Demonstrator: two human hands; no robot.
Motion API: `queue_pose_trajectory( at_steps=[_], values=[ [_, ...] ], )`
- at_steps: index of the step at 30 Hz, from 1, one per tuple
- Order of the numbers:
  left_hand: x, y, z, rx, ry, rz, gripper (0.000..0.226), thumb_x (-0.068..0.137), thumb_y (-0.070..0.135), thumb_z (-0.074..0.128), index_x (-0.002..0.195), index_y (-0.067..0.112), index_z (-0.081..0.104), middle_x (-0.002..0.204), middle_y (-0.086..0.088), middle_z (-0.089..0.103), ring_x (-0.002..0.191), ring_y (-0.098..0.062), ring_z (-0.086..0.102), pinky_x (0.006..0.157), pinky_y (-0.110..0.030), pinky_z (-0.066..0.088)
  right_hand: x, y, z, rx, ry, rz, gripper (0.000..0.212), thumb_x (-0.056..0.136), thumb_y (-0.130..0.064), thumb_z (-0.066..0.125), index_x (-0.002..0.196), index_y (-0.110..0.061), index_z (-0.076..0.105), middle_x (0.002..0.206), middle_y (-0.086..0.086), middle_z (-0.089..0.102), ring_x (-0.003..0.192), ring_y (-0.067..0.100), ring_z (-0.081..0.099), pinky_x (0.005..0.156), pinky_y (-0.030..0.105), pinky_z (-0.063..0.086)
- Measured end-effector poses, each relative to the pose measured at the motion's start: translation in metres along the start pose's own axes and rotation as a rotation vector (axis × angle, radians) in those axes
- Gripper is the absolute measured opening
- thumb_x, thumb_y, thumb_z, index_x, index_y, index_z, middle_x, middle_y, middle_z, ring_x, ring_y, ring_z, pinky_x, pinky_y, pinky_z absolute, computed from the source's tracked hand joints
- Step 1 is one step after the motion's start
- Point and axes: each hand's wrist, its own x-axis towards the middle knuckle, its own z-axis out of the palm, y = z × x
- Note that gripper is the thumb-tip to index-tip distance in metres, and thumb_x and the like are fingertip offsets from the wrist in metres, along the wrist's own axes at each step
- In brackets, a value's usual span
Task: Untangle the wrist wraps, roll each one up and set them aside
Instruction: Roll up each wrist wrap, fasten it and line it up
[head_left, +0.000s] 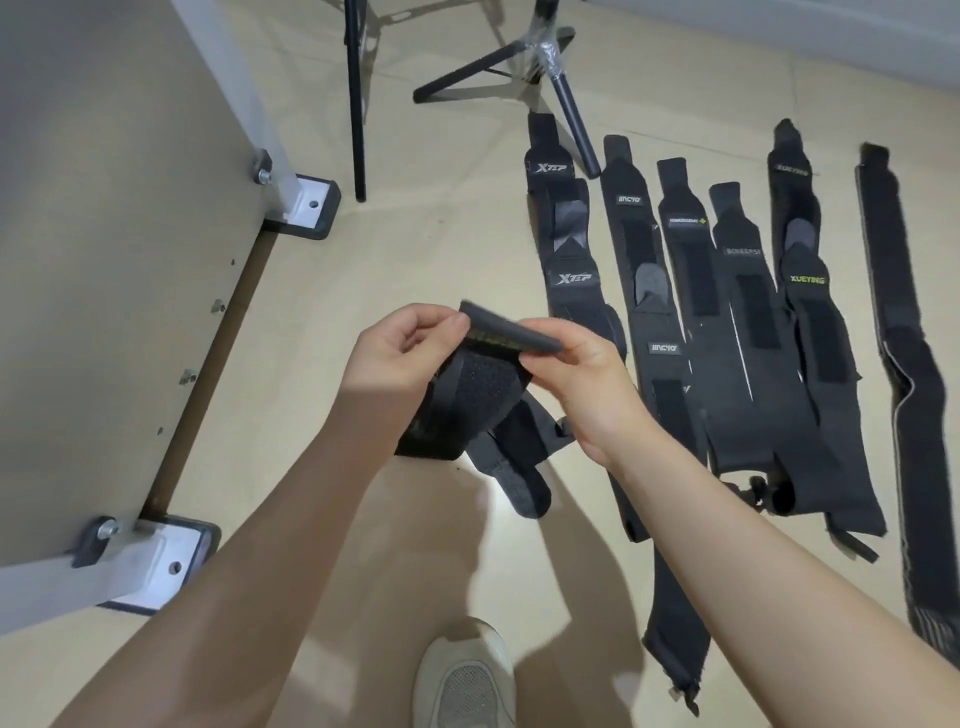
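A black wrist wrap (485, 387) hangs between both hands above the floor. My left hand (400, 348) pinches its top end at the left. My right hand (582, 374) pinches the same folded end at the right. The rest of the wrap droops below, showing a velcro patch, and its tail (519, 483) reaches the floor. Several other black wrist wraps (727, 322) lie flat and side by side on the floor to the right, with printed brand labels. One long plain strap (904, 374) lies at the far right.
A grey table panel (104, 249) with bolted white feet (306, 202) stands at the left. Black tripod legs (566, 104) and a thin black pole (356, 104) rise at the back. A white shoe (462, 675) shows at the bottom on the beige tiled floor.
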Motion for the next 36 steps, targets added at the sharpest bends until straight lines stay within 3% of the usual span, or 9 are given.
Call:
queue_pose_trajectory(
  at_steps=[3,7,10,12,14,20,29,33,36],
  values=[
    [-0.004,-0.002,-0.004,0.021,-0.018,-0.043,0.017,0.076,0.028,0.07,0.087,0.016,0.068,0.077,-0.001,0.063,0.074,-0.008,0.059,0.073,-0.02,0.047,-0.002,0.003,-0.002,-0.121,-0.035,-0.11,0.036,0.083,0.019,0.053,0.095,-0.01,0.07,0.098,-0.001,0.061,0.087,-0.005,0.061,0.079,0.011,0.047],
    [-0.011,-0.014,-0.009,0.164,0.015,-0.004,0.024,0.079,0.002,0.07,0.082,0.024,0.063,0.079,0.008,0.065,0.07,-0.002,0.058,0.074,-0.018,0.044,-0.007,0.01,-0.003,-0.32,-0.26,-0.1,0.049,0.074,0.021,0.044,0.098,-0.012,0.071,0.119,0.002,0.056,0.112,0.01,0.055,0.101,0.022,0.043],
    [-0.02,-0.02,-0.013,0.227,0.017,0.091,0.032,0.08,-0.007,0.065,0.084,0.024,0.058,0.081,0.01,0.066,0.073,-0.004,0.057,0.073,-0.011,0.043,-0.003,0.006,-0.005,-0.224,-0.359,0.057,0.043,0.059,0.004,0.039,0.084,-0.013,0.069,0.124,-0.001,0.057,0.112,0.01,0.057,0.094,0.018,0.044],
    [-0.025,-0.023,-0.013,0.278,0.033,0.155,0.035,0.079,-0.006,0.065,0.084,0.028,0.058,0.078,0.018,0.066,0.075,0.0,0.058,0.074,-0.006,0.039,0.006,0.005,-0.005,0.005,-0.245,0.192,0.023,0.075,0.0,0.048,0.09,-0.012,0.061,0.118,0.0,0.061,0.1,0.013,0.062,0.078,0.018,0.049],
    [-0.028,-0.025,-0.011,0.341,0.046,0.22,0.039,0.079,-0.005,0.066,0.083,0.033,0.057,0.08,0.027,0.063,0.079,0.003,0.057,0.076,-0.004,0.036,0.015,0.006,-0.004,-0.064,-0.168,0.305,0.015,0.095,-0.012,0.048,0.103,-0.014,0.06,0.114,0.002,0.064,0.093,0.014,0.061,0.073,0.017,0.049],
    [-0.029,-0.03,-0.004,0.569,0.011,0.479,0.024,0.077,0.018,0.057,0.095,0.032,0.052,0.092,0.039,0.05,0.083,-0.006,0.052,0.075,-0.014,0.041,0.022,0.009,0.007,-0.02,-0.315,0.587,0.04,0.099,-0.028,0.042,0.12,0.003,0.056,0.114,0.021,0.058,0.105,0.03,0.054,0.104,0.045,0.039],
    [-0.024,-0.043,-0.004,0.557,0.012,0.512,0.029,0.078,0.017,0.058,0.101,0.034,0.052,0.1,0.048,0.046,0.088,-0.003,0.052,0.084,-0.011,0.039,0.027,0.007,-0.009,0.185,-0.548,0.534,0.027,0.087,-0.006,0.056,0.113,-0.002,0.064,0.108,0.016,0.066,0.097,0.024,0.064,0.096,0.036,0.047],
    [-0.025,-0.049,-0.001,0.427,-0.025,0.462,0.03,0.079,0.026,0.053,0.106,0.037,0.051,0.097,0.029,0.058,0.093,-0.004,0.056,0.088,-0.014,0.04,0.031,0.004,-0.015,0.154,-0.567,0.507,0.027,0.082,0.002,0.053,0.108,0.0,0.061,0.095,0.009,0.071,0.086,0.017,0.068,0.083,0.026,0.054],
    [-0.016,-0.055,-0.005,0.268,-0.08,0.305,0.036,0.086,0.018,0.049,0.113,0.041,0.052,0.109,0.018,0.058,0.104,-0.01,0.057,0.094,-0.029,0.046,0.033,-0.001,-0.019,0.041,-0.478,0.437,0.019,0.083,0.0,0.052,0.097,-0.004,0.064,0.082,0.004,0.071,0.074,0.012,0.067,0.071,0.021,0.055]
  ],
)
